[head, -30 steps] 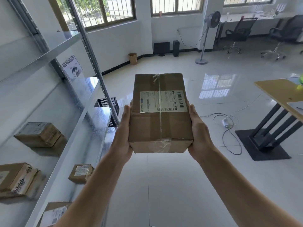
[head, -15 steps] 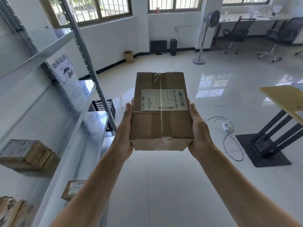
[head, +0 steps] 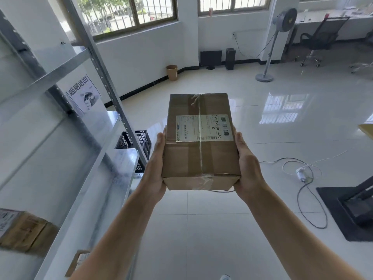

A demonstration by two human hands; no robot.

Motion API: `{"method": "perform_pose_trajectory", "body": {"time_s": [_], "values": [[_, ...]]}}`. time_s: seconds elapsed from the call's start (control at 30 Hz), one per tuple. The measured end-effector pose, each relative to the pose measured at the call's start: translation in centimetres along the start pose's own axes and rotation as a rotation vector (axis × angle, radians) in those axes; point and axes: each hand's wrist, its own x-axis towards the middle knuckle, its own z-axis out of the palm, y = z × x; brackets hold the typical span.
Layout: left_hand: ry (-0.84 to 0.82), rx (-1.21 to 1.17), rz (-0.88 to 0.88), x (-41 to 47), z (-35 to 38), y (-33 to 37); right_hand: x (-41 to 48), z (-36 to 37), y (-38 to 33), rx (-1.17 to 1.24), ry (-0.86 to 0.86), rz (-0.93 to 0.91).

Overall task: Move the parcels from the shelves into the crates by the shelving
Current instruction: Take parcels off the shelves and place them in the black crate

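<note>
taped cardboard parcel (head: 199,150) held between left grip (head: 156,170) and right grip (head: 248,168), both clasping its sides, black crate (head: 137,142) well beyond

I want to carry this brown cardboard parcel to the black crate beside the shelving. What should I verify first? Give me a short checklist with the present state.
1. Grip: left hand and right hand hold the brown cardboard parcel at opposite sides: ok.
2. Parcel roughly level, white shipping label facing up: ok.
3. Black plastic crate visible at the metal shelving's end: ok.
4. Free room inside the crate: cannot tell, shelf and post hide it.
5. White cable lies to the right, off the way to the crate: ok.
</note>
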Motion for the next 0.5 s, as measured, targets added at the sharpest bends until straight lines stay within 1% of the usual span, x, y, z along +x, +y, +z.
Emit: {"method": "perform_pose_trajectory", "body": {"time_s": [0.13,0.27,0.5], "values": [[0.014,-0.027,-0.002,2.4,0.9,0.1,2.4,-0.7,-1.1,0.005,-0.012,-0.032],[0.034,-0.019,-0.008,5.9,2.3,0.7,6.4,-0.8,-2.7,0.003,-0.017,-0.007],[0.05,-0.018,-0.015,12.7,2.0,1.7,13.0,0.4,-3.9,-0.023,-0.035,-0.006]]}}
